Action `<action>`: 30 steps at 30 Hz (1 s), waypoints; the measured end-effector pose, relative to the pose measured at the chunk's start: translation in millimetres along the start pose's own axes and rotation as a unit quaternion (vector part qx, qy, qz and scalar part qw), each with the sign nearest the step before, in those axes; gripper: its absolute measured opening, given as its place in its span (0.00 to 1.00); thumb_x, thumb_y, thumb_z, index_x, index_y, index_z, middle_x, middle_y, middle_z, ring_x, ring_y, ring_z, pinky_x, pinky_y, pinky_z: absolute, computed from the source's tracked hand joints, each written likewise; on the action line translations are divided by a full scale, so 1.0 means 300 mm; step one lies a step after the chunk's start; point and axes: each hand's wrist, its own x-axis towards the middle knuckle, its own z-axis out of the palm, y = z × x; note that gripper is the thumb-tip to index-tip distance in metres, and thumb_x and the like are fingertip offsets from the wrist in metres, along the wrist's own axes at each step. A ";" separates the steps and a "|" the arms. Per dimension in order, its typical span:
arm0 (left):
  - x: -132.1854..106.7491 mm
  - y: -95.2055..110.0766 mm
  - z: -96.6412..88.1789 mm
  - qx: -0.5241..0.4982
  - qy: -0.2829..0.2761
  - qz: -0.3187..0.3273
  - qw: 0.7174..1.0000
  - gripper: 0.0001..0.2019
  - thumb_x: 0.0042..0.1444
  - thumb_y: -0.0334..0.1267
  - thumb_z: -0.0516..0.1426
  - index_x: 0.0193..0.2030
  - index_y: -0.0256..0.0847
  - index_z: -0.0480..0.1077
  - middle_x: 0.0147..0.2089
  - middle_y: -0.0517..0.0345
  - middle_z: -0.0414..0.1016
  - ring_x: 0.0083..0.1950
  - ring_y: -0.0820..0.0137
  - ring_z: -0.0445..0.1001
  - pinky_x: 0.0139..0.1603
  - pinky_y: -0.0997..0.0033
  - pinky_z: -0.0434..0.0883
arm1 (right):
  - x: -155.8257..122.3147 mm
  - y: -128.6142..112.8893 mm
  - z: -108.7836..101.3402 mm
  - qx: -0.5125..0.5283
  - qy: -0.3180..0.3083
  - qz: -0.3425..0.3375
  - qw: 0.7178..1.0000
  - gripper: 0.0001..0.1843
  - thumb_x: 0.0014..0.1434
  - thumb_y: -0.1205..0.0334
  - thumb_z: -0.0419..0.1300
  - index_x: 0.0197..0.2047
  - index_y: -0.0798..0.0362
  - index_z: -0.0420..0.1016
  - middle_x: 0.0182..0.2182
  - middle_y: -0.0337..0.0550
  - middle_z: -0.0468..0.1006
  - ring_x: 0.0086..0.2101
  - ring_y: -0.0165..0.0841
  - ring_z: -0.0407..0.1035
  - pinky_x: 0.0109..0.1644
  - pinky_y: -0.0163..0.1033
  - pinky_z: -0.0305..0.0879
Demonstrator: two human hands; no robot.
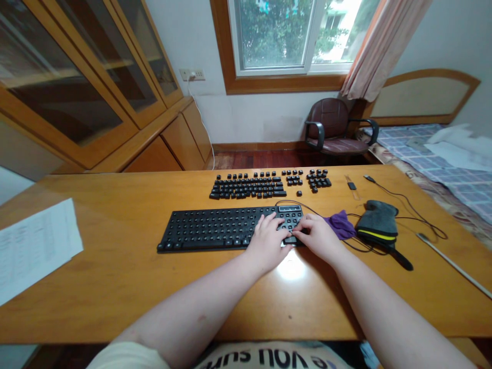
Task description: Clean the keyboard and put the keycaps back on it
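A black keyboard [209, 229] lies on the wooden desk, with most of its keycaps off and the key mounts bare. Across its right part rests my left hand [269, 238], fingers spread and lying on the keys. My right hand [317, 233] is at the number pad, its thumb and fingertips pinched together; whatever may be between them is hidden. A few caps are on the bottom row, at the left and near the middle. Behind the keyboard, loose black keycaps [246, 188] are laid out in rows like a keyboard's layout.
Right of the keyboard lie a purple cloth [341, 225], a grey glove-like brush [376, 220], a black cable [415, 200], a small keycap puller-like tool [351, 185] and a white stick [453, 264]. Papers [38, 246] lie at the left. A chair [334, 125] stands beyond the desk.
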 end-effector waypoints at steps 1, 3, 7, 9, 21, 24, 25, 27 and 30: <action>-0.001 0.001 0.001 0.004 0.000 0.003 1.000 0.12 0.47 0.39 0.62 0.40 0.44 0.73 0.56 0.51 0.67 0.64 0.53 0.55 0.64 0.41 0.49 | 0.000 -0.001 0.001 0.003 0.000 -0.001 1.000 0.05 0.50 0.62 0.61 0.24 0.51 0.75 0.30 0.44 0.73 0.36 0.37 0.68 0.44 0.43 0.62; -0.003 0.005 0.002 0.007 0.004 0.012 1.000 0.13 0.48 0.40 0.62 0.42 0.44 0.72 0.56 0.50 0.67 0.64 0.54 0.55 0.65 0.42 0.48 | -0.001 -0.003 0.003 0.011 0.004 0.002 1.000 0.05 0.50 0.62 0.61 0.24 0.52 0.75 0.29 0.44 0.74 0.35 0.36 0.68 0.43 0.42 0.63; -0.006 0.011 0.001 -0.007 0.028 0.027 0.999 0.14 0.51 0.43 0.59 0.44 0.43 0.71 0.53 0.51 0.70 0.61 0.57 0.60 0.65 0.46 0.51 | 0.001 0.000 -0.019 -0.008 0.070 0.025 0.997 0.09 0.54 0.59 0.57 0.27 0.52 0.75 0.29 0.44 0.75 0.34 0.36 0.69 0.41 0.40 0.64; -0.006 0.009 0.002 -0.013 0.047 0.027 0.998 0.13 0.52 0.43 0.58 0.44 0.44 0.71 0.52 0.53 0.71 0.59 0.60 0.63 0.65 0.49 0.53 | 0.012 0.019 -0.050 -0.050 0.115 0.055 0.991 0.11 0.56 0.59 0.55 0.32 0.53 0.76 0.32 0.46 0.76 0.36 0.36 0.70 0.42 0.40 0.64; -0.008 -0.002 -0.001 -0.020 0.107 0.033 0.994 0.09 0.54 0.38 0.57 0.42 0.44 0.72 0.50 0.55 0.73 0.56 0.63 0.65 0.63 0.53 0.56 | 0.246 0.204 -0.130 -0.301 0.059 0.145 0.941 0.23 0.59 0.60 0.49 0.57 0.53 0.69 0.49 0.53 0.73 0.44 0.41 0.70 0.48 0.40 0.63; -0.008 -0.003 -0.007 -0.023 0.117 0.032 0.992 0.08 0.54 0.37 0.56 0.41 0.44 0.72 0.49 0.56 0.73 0.55 0.63 0.66 0.63 0.52 0.56 | 0.256 0.225 -0.108 -0.310 0.053 0.156 0.936 0.21 0.59 0.59 0.50 0.54 0.52 0.72 0.47 0.52 0.74 0.43 0.40 0.71 0.47 0.39 0.62; -0.008 -0.003 -0.007 -0.025 0.118 0.031 0.992 0.08 0.54 0.37 0.56 0.41 0.44 0.72 0.49 0.56 0.73 0.55 0.63 0.66 0.63 0.52 0.56 | 0.255 0.229 -0.105 -0.310 0.054 0.158 0.936 0.21 0.59 0.59 0.50 0.53 0.52 0.73 0.47 0.52 0.75 0.43 0.40 0.71 0.47 0.39 0.62; -0.007 -0.005 -0.006 -0.029 0.118 0.031 0.992 0.08 0.54 0.37 0.56 0.41 0.44 0.73 0.49 0.56 0.73 0.55 0.63 0.66 0.63 0.53 0.56 | 0.250 0.231 -0.104 -0.309 0.055 0.163 0.935 0.20 0.58 0.59 0.51 0.50 0.52 0.75 0.44 0.52 0.76 0.42 0.41 0.71 0.46 0.40 0.63; -0.005 -0.006 -0.003 -0.037 0.113 0.028 0.993 0.08 0.54 0.37 0.56 0.41 0.44 0.73 0.49 0.56 0.73 0.54 0.64 0.67 0.62 0.52 0.57 | 0.244 0.222 -0.109 -0.307 0.053 0.169 0.935 0.18 0.57 0.58 0.51 0.46 0.53 0.77 0.40 0.52 0.78 0.40 0.41 0.72 0.43 0.40 0.64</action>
